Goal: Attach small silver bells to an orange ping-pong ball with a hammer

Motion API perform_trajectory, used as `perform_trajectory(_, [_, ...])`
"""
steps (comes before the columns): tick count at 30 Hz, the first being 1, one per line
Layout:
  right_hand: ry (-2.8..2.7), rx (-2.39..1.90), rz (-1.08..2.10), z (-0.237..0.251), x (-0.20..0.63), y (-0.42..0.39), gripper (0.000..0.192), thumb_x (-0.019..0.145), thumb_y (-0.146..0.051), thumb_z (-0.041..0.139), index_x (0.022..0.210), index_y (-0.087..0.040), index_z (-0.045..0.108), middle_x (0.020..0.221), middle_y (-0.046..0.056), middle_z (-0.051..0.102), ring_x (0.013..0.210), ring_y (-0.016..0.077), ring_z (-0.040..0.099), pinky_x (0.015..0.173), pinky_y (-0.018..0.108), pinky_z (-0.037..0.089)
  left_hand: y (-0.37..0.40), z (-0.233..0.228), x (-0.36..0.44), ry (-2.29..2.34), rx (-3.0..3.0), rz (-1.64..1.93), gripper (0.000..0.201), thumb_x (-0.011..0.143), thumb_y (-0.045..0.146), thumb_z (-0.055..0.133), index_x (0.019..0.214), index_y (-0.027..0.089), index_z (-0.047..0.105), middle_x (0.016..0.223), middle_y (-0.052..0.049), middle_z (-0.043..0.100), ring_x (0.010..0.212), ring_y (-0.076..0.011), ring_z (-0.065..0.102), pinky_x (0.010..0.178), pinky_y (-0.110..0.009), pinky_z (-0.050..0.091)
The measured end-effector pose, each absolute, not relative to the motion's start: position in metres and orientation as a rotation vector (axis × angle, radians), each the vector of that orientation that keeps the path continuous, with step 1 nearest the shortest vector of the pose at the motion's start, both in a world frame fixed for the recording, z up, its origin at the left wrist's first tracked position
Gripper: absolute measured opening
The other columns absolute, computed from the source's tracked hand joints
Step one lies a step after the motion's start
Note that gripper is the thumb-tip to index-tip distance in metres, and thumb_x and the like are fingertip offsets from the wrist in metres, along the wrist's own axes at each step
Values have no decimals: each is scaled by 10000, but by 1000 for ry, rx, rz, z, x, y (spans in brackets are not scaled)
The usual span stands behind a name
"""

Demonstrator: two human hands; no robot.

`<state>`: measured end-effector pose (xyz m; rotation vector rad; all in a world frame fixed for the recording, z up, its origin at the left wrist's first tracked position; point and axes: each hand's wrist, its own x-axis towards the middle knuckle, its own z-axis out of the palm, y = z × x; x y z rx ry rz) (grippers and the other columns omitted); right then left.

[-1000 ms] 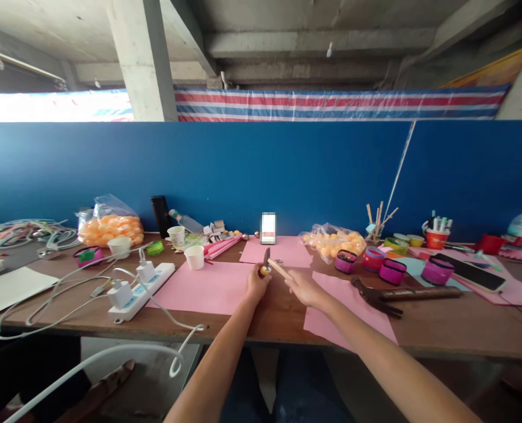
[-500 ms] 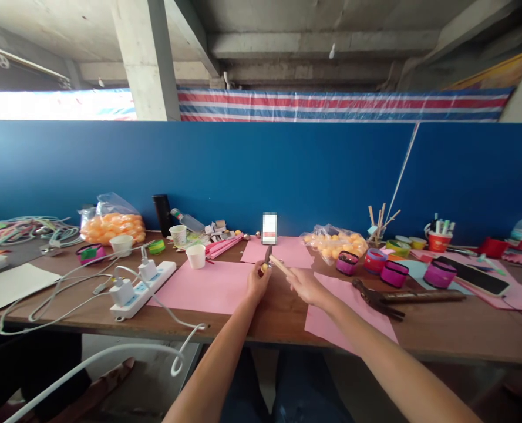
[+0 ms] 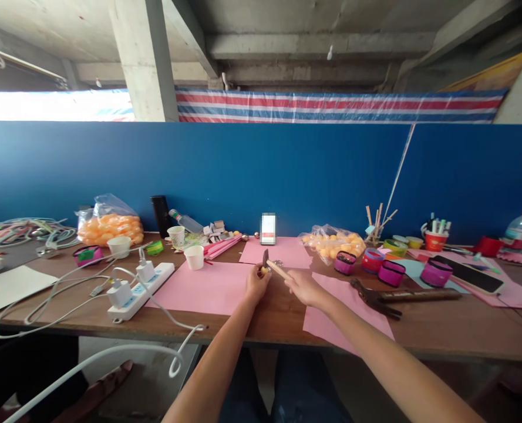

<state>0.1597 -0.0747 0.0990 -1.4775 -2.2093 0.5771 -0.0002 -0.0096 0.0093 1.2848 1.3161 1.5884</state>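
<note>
My right hand [image 3: 305,286] is wrapped round the light wooden handle of a small hammer [image 3: 279,270]. The hammer's dark head is at my left hand's fingertips. My left hand [image 3: 256,283] is closed on a small yellow ball, of which only a bit shows between the fingers; whether the hammer touches it I cannot tell. Both hands are above the brown table [image 3: 282,317], between two pink paper sheets. Just beyond the fingers lie small shiny bits [image 3: 276,262], too small to name.
Left are a white power strip [image 3: 144,294] with cables and a paper cup [image 3: 194,257]. A bag of orange balls [image 3: 331,242] lies behind right. Farther right are a large claw hammer [image 3: 406,295], purple bands [image 3: 391,273] and a dark phone [image 3: 467,274]. A phone [image 3: 268,229] stands upright behind.
The small hammer's head has dropped slightly and tilted at the left fingertips. Both hands keep their grips in nearly the same place. The view has shifted a little.
</note>
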Motion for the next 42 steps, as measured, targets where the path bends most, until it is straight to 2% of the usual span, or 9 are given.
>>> perform_trajectory(6, [-2203,-1478,569,98,158,-76,205,856,-283,349,800,-171,511,694,30,606,602,132,542,537,218,332,-10,9,0,1312,1326,1599,359,611,159,648,959,164,557,859,-45,632,765,-139,595,736,-278,464])
perform_trajectory(11, [-2201,-1447,569,98,160,-75,221,861,-286,338,883,-172,525,694,23,604,622,133,546,546,217,334,-11,10,0,1328,1326,1616,387,574,160,680,942,169,559,841,-40,626,734,-137,594,716,-277,465])
perform_trajectory(15, [-2219,-1473,565,99,161,-75,213,853,-292,360,828,-165,529,689,27,606,612,131,543,543,214,332,-9,9,1,1318,1300,1623,392,540,166,709,906,163,568,838,-42,624,700,-126,588,696,-271,468])
perform_trajectory(20, [-2197,-1454,568,101,161,-77,212,865,-285,339,867,-177,521,706,22,613,623,128,549,553,210,337,-6,5,0,1328,1339,1638,424,546,186,701,951,175,576,864,-37,615,691,-113,573,682,-258,467])
perform_trajectory(25, [-2212,-1478,592,101,162,-76,202,858,-280,363,828,-166,527,682,23,609,586,123,539,539,212,330,-6,3,-1,1352,1370,1598,412,561,197,687,960,171,586,792,-24,615,657,-118,569,665,-263,469])
perform_trajectory(29, [-2202,-1450,621,101,163,-76,216,860,-292,348,868,-169,526,687,15,606,586,119,539,545,214,337,-6,3,-1,1345,1357,1607,457,571,175,676,1007,172,539,869,-41,611,683,-112,572,673,-262,473])
perform_trajectory(35, [-2187,-1438,586,99,162,-76,218,859,-292,341,810,-170,515,683,16,603,600,121,538,553,215,337,-8,5,1,1327,1357,1615,376,564,155,674,913,166,535,859,-41,609,708,-114,579,675,-254,472])
perform_trajectory(42, [-2245,-1427,539,98,160,-75,197,858,-277,357,786,-168,505,685,19,601,590,121,530,537,215,313,-10,8,1,1338,1321,1581,395,530,139,702,896,160,555,793,-28,629,691,-123,596,683,-263,473])
